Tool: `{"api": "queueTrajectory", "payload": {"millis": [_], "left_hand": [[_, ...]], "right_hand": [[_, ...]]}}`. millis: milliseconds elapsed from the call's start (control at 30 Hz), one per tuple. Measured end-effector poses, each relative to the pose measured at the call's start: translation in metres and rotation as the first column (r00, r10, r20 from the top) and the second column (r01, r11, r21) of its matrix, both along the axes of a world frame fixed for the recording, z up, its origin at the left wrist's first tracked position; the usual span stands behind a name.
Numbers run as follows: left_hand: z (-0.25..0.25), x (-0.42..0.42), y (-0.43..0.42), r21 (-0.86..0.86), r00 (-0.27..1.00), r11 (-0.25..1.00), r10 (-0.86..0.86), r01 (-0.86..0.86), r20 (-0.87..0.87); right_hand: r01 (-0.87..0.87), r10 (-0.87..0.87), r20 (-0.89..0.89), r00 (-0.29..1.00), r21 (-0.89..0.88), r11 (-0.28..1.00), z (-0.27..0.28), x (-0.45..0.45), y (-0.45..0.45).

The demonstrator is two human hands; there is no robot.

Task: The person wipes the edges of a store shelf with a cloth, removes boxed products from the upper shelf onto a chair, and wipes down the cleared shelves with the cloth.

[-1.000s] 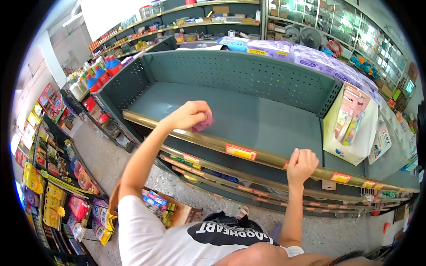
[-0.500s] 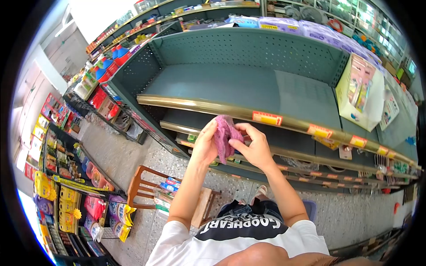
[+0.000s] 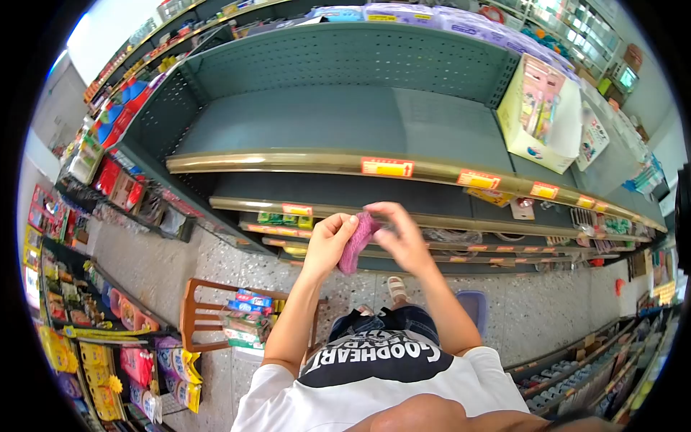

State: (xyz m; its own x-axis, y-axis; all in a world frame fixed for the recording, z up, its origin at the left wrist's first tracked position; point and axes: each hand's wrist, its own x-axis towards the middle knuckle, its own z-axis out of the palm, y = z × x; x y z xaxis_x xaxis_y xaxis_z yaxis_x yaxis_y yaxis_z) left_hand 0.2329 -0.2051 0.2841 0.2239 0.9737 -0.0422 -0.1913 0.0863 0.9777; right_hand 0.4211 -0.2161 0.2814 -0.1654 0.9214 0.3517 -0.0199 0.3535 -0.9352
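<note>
My left hand is closed on a folded pinkish-purple cloth, pinching its upper part between thumb and fingers while the rest hangs down. At the cloth's right edge is my right hand, its fingers curved and its thumb apart from them. Motion smears these fingertips, so I cannot make out whether they grip the cloth. Both hands are in front of a dark green metal shelf unit, just below its gold-coloured top front rail.
A white box with packaged goods stands on the shelf's right part. Left of me, a wooden chair bears several small boxes. A bluish-grey plastic bin is on the speckled floor. Racks of packaged goods line the left.
The view has shifted, moving the shelf left and up in the picture. The cloth now looks narrower and more folded, and the right hand's fingers have moved about its edge.
</note>
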Motion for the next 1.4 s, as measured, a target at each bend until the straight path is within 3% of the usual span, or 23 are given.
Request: {"api": "queueTrajectory", "payload": {"millis": [33, 100, 200, 233, 300, 333, 400, 467, 500, 533, 567, 633, 733, 867, 967, 1100, 1400], "left_hand": [[0.000, 0.008, 0.000, 0.037, 1.000, 0.999, -0.021, 0.021, 0.002], [0.011, 0.024, -0.004, 0.078, 0.999, 0.997, -0.013, 0.010, 0.040], [0.021, 0.043, -0.003, 0.145, 0.998, 0.989, -0.004, -0.006, 0.067], [0.020, 0.047, 0.000, 0.336, 0.988, 0.941, 0.073, -0.024, -0.134], [0.018, 0.054, 0.006, 0.663, 0.836, 0.746, 0.326, 0.059, -0.442], [0.021, 0.059, 0.007, 0.598, 0.850, 0.798, 0.261, 0.077, -0.458], [0.028, 0.069, 0.013, 0.646, 0.865, 0.762, 0.304, 0.031, -0.400], [0.031, 0.076, 0.024, 0.725, 0.839, 0.689, 0.392, 0.004, -0.377], [0.028, 0.076, 0.034, 0.768, 0.798, 0.640, 0.446, 0.032, -0.405], [0.029, 0.078, 0.042, 0.794, 0.742, 0.606, 0.513, 0.042, -0.431], [0.031, 0.080, 0.049, 0.818, 0.680, 0.572, 0.578, 0.058, -0.452], [0.037, 0.083, 0.060, 0.796, 0.576, 0.595, 0.613, 0.112, -0.540], [0.034, 0.087, 0.072, 0.783, 0.494, 0.604, 0.641, 0.149, -0.588], [0.022, 0.089, 0.082, 0.811, 0.504, 0.574, 0.671, 0.110, -0.544], [0.014, 0.091, 0.086, 0.841, 0.526, 0.538, 0.697, 0.065, -0.487], [0.007, 0.093, 0.090, 0.875, 0.517, 0.483, 0.743, 0.027, -0.426], [-0.002, 0.096, 0.091, 0.894, 0.490, 0.448, 0.780, -0.003, -0.390]], "right_hand": [[-0.059, 0.052, 0.090, 0.995, 0.076, 0.995, 0.001, -0.003, -0.002], [-0.107, 0.103, -0.086, 0.991, -0.041, 0.993, -0.008, -0.006, -0.007], [-0.019, -0.062, -0.285, 0.956, -0.275, 0.961, -0.008, 0.006, -0.012], [-0.012, -0.125, -0.339, 0.932, -0.375, 0.927, -0.006, 0.012, -0.012], [-0.013, -0.184, -0.465, 0.866, -0.389, 0.921, -0.010, 0.028, -0.008], [-0.010, -0.215, -0.497, 0.841, -0.412, 0.911, -0.006, 0.040, -0.007], [0.075, -0.278, -0.511, 0.813, -0.382, 0.921, 0.019, 0.066, 0.000], [0.282, -0.336, -0.327, 0.884, -0.200, 0.938, 0.051, 0.109, 0.013], [0.445, -0.449, -0.091, 0.889, -0.061, 0.893, 0.079, 0.128, 0.018], [0.474, -0.473, 0.114, 0.873, 0.027, 0.880, 0.107, 0.146, 0.024], [0.391, -0.439, 0.329, 0.837, 0.202, 0.898, 0.124, 0.171, 0.036], [0.097, -0.388, 0.712, 0.586, 0.414, 0.905, 0.159, 0.199, 0.059], [-0.219, -0.126, 0.911, 0.392, 0.225, 0.949, 0.172, 0.216, 0.097], [-0.470, 0.057, 0.981, 0.183, 0.036, 0.882, 0.158, 0.219, 0.126], [-0.563, 0.147, 0.976, 0.161, -0.031, 0.826, 0.156, 0.220, 0.145], [-0.682, 0.101, 0.989, 0.108, 0.000, 0.731, 0.152, 0.210, 0.160], [-0.751, 0.150, 0.936, 0.317, 0.152, 0.642, 0.129, 0.160, 0.190]]}}
